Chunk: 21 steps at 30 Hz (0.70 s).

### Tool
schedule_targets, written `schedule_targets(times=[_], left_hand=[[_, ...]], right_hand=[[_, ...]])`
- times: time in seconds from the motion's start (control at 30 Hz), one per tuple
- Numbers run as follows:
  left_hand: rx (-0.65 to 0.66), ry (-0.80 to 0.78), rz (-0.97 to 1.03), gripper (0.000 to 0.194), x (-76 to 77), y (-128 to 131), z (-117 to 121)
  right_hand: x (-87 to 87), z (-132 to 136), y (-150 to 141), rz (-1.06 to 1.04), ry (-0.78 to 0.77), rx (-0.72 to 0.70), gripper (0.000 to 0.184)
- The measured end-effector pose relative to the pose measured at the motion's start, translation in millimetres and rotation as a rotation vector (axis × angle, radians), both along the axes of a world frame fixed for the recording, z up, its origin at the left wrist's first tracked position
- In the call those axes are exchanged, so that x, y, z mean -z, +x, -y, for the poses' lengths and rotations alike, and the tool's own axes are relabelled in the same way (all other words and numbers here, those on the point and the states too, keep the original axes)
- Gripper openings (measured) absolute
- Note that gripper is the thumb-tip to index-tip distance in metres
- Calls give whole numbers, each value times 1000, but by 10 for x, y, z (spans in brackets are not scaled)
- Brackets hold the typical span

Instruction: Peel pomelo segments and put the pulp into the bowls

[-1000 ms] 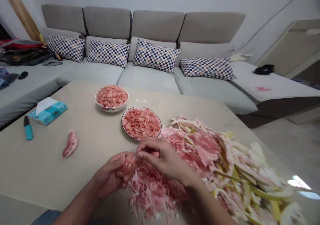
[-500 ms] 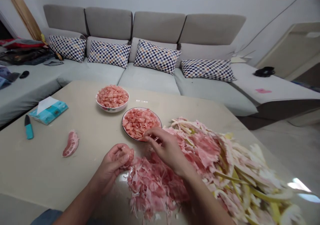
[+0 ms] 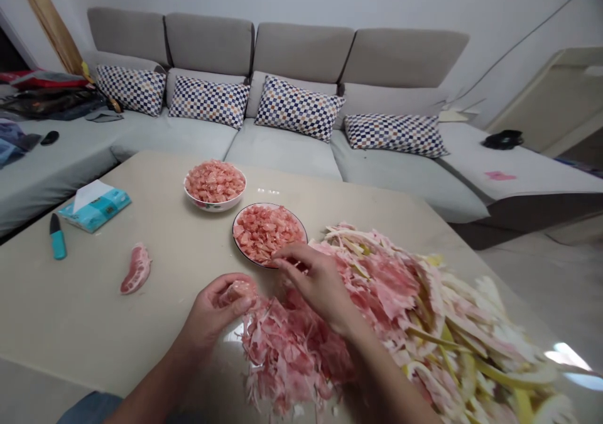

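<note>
Head view, looking down at my two hands over a beige table top (image 3: 94, 311). My left hand (image 3: 211, 308) was half closed, its fingers (image 3: 226, 289) curled around a piece of pomelo flesh (image 3: 239, 291), which sat against the palm and was partly hidden by them. My right hand (image 3: 313, 284) hung just beside it, its fingers bent downward and only partly open. Its fingertips (image 3: 282, 254) reached the rim of a dark-edged plate (image 3: 234, 239); I could not tell whether they pinched any small shred. Pomelo pulp (image 3: 266, 232) filled that plate, directly beyond my right fingers. A white bowl (image 3: 214, 205) heaped with more pulp stood farther beyond them. A heap of pink membrane (image 3: 287, 355) lay directly below both hands, merging on the right with a larger pile of pale yellow rind (image 3: 452, 330). Left of my left fingers lay a peeled pomelo segment (image 3: 136, 270), with a tissue packet (image 3: 94, 207) and a teal marker (image 3: 58, 239) farther left.
</note>
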<state>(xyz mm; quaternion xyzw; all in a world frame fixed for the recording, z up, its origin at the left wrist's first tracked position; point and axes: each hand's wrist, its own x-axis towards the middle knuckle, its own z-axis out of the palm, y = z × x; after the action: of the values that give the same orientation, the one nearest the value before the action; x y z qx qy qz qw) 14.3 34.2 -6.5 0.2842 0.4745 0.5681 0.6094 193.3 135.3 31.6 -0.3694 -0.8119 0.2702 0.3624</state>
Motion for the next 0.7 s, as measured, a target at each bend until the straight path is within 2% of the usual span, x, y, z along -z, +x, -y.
schedule_targets(times=[0.1, 0.2, 0.43, 0.57, 0.7], left_hand=[[-36, 26, -68, 31, -2, -17, 4], [-57, 70, -150, 27, -13, -27, 3], [-120, 311, -429, 17, -8, -8, 8], [-109, 345, -522, 15, 7, -2, 18], [-107, 325, -491, 16, 17, -1, 24]], right_hand=[[-172, 200, -46, 20, -138, -144, 12], [-227, 328, -86, 35, -163, -157, 10], [-127, 415, -163, 45, -87, -103, 11], [-86, 445, -197, 52, -33, -69, 14], [-63, 481, -236, 29, -10, -26, 15]])
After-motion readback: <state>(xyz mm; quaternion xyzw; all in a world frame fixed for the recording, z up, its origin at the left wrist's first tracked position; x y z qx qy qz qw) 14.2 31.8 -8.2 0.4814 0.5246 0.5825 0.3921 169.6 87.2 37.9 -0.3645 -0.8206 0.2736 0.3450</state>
